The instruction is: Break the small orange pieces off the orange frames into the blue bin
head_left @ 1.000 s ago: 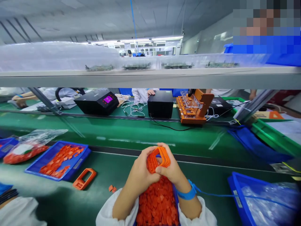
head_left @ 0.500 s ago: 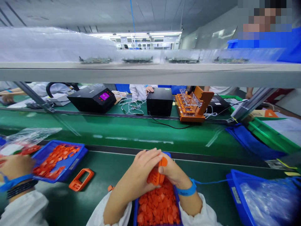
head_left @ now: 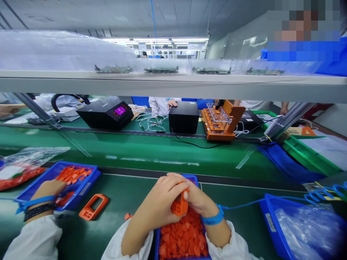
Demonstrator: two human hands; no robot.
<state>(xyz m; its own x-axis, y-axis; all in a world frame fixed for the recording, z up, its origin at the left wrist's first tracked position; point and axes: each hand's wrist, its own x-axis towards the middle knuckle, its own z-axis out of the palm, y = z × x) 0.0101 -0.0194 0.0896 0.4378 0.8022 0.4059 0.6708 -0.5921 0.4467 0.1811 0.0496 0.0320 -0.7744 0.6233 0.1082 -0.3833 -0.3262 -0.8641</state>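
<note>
Both hands hold one orange plastic housing (head_left: 179, 206) above a blue tray (head_left: 157, 238) heaped with small orange plastic pieces (head_left: 183, 234). My left hand (head_left: 164, 196) wraps it from the left, fingers laid over its top. From the right, my right hand (head_left: 199, 198) grips it, with the thumb against its upper edge; a blue wrist strap circles that wrist. The fingers hide much of the housing. Left of my forearm lies a small orange piece (head_left: 128, 216) on the green bench. Farther left rests another orange housing frame (head_left: 94, 207) with an open window.
A co-worker's hand (head_left: 50, 189) reaches into a blue tray (head_left: 90, 187) of orange pieces at left, beside a plastic bag (head_left: 32, 155). At right stands a blue bin (head_left: 271, 224) with clear bags. Beyond the green belt (head_left: 135, 151) are black boxes (head_left: 183, 117) and an orange fixture (head_left: 222, 124).
The co-worker's hand has moved right into the left tray. My hands still hold the housing, with the left fingers shifted slightly over its top.
</note>
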